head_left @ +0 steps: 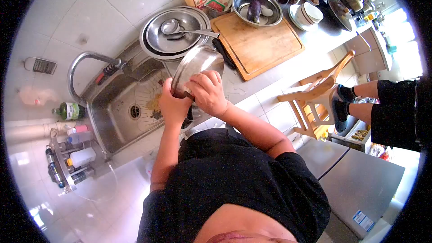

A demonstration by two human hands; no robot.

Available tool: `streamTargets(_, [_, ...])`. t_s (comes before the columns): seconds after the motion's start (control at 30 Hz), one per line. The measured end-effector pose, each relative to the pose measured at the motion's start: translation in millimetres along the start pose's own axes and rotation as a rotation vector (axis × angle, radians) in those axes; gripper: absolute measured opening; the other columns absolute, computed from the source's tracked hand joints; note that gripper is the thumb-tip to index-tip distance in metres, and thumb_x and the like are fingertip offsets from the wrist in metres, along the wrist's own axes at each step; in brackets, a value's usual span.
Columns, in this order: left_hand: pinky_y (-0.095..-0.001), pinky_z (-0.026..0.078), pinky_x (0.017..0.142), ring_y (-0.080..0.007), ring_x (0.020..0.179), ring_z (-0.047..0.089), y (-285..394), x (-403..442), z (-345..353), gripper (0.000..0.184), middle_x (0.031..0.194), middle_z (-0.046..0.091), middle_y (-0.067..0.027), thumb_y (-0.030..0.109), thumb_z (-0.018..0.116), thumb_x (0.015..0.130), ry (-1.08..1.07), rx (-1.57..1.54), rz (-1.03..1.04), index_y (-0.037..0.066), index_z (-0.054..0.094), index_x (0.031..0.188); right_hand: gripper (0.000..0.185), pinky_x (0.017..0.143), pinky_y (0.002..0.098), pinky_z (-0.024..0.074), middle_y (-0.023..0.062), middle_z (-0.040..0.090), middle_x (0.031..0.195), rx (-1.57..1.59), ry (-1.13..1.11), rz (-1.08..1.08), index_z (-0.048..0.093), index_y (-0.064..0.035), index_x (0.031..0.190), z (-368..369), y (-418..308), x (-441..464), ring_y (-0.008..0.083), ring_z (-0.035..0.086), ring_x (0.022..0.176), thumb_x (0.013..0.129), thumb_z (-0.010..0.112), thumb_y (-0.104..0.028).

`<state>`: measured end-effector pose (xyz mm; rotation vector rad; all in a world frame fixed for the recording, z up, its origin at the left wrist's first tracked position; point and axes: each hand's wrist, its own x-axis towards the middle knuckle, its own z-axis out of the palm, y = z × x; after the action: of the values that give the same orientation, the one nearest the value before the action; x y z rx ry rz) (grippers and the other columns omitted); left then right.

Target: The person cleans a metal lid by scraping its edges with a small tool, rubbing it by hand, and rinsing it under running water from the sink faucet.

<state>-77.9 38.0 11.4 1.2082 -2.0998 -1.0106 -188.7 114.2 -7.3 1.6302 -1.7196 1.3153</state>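
A shiny stainless steel basin [198, 60] is tilted up on its side at the right edge of the sink [108, 128]. My left hand [174, 103] grips its lower left rim, thumb pointing up. My right hand [208, 93] is closed at the basin's lower side, fingers bent against the metal. Something small and dark shows between the two hands; I cannot make out what it is. Just behind the basin stand nested metal bowls [150, 40] with a ladle [171, 27] lying across them.
To the right are a wooden cutting board [256, 47] and a metal bowl [240, 11] holding an eggplant [254, 10]. Stacked white bowls [310, 14] stand farther along. A curved faucet [74, 69] reaches over the sink. Another person's legs [360, 103] show beside a wooden chair [310, 92].
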Motion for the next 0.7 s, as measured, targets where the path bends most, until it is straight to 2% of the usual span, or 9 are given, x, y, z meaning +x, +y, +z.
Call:
streamTargets(0.03, [-0.0364, 0.05, 0.071, -0.0292, 0.079, 0.065, -4, 1, 3, 0.051, 0.086, 0.065, -0.0152, 0.022, 0.074, 0.064, 0.032, 0.008, 0.007, 0.005, 0.055, 0.109, 0.023, 0.075, 0.0364, 0.0428, 0.0051, 0.057, 0.096, 0.034, 0.013, 0.045, 0.065, -0.0121, 0.086, 2, -2, 5, 0.0255, 0.054, 0.084, 0.063, 0.062, -0.009])
streamTargets(0.07, [-0.0371, 0.05, 0.072, -0.0302, 0.081, 0.065, -6, 2, 4, 0.052, 0.088, 0.065, -0.0158, 0.021, 0.074, 0.064, 0.063, 0.018, 0.014, 0.005, 0.055, 0.11, 0.015, 0.074, 0.0371, 0.0428, 0.0063, 0.058, 0.093, 0.1, 0.068, 0.095, 0.061, -0.0097, 0.073, 7, -2, 7, 0.0271, 0.054, 0.083, 0.059, 0.062, -0.003])
streamTargets(0.17, [-0.0385, 0.049, 0.075, -0.033, 0.087, 0.064, -3, 6, 0, 0.055, 0.093, 0.065, -0.0173, 0.02, 0.074, 0.063, 0.056, 0.059, 0.0, 0.005, 0.054, 0.112, 0.01, 0.073, 0.0382, 0.0428, 0.0069, 0.058, 0.088, 0.251, 0.092, 0.151, 0.054, -0.0072, 0.063, 21, 2, 4, 0.0279, 0.053, 0.083, 0.059, 0.06, 0.0])
streamTargets(0.27, [-0.0371, 0.049, 0.076, -0.032, 0.088, 0.064, -22, 7, 1, 0.055, 0.093, 0.065, -0.017, 0.018, 0.074, 0.063, 0.073, 0.049, 0.065, 0.004, 0.054, 0.112, 0.014, 0.071, 0.0377, 0.0423, 0.0058, 0.058, 0.083, 0.307, 0.104, 0.179, 0.048, -0.007, 0.059, 24, 0, 3, 0.0277, 0.053, 0.082, 0.057, 0.06, 0.002])
streamTargets(0.4, [-0.0354, 0.048, 0.078, -0.0301, 0.09, 0.063, -15, 10, 4, 0.05, 0.095, 0.065, -0.0178, 0.013, 0.069, 0.066, 0.046, -0.066, -0.016, 0.003, 0.054, 0.113, 0.016, 0.07, 0.035, 0.0393, 0.0027, 0.058, 0.082, 0.314, 0.173, 0.209, 0.048, -0.0099, 0.058, 32, -3, 3, 0.0254, 0.053, 0.08, 0.055, 0.06, 0.0])
streamTargets(0.57, [-0.0343, 0.047, 0.079, -0.0292, 0.089, 0.063, -41, 30, 9, 0.043, 0.095, 0.065, -0.0183, 0.009, 0.061, 0.071, 0.046, -0.136, -0.001, 0.002, 0.053, 0.113, 0.008, 0.073, 0.0367, 0.0386, 0.001, 0.055, 0.083, 0.062, 0.105, 0.053, 0.055, -0.0114, 0.064, 30, -6, 18, 0.0227, 0.052, 0.081, 0.058, 0.061, -0.01])
streamTargets(0.63, [-0.0349, 0.047, 0.078, -0.0304, 0.089, 0.063, -30, 30, 1, 0.039, 0.095, 0.065, -0.0178, 0.01, 0.06, 0.073, 0.044, -0.092, 0.005, 0.003, 0.055, 0.111, 0.008, 0.072, 0.0374, 0.0388, 0.0008, 0.054, 0.084, 0.02, 0.083, -0.022, 0.056, -0.0111, 0.065, 35, -7, 21, 0.022, 0.052, 0.081, 0.059, 0.06, -0.012])
streamTargets(0.7, [-0.0355, 0.048, 0.078, -0.0314, 0.089, 0.063, -15, 32, -4, 0.038, 0.095, 0.065, -0.0179, 0.011, 0.061, 0.073, 0.045, -0.094, -0.006, 0.003, 0.056, 0.11, 0.009, 0.07, 0.0371, 0.0401, 0.0009, 0.054, 0.081, 0.107, 0.079, -0.017, 0.055, -0.0106, 0.064, 41, -3, 26, 0.0224, 0.052, 0.078, 0.057, 0.061, -0.012])
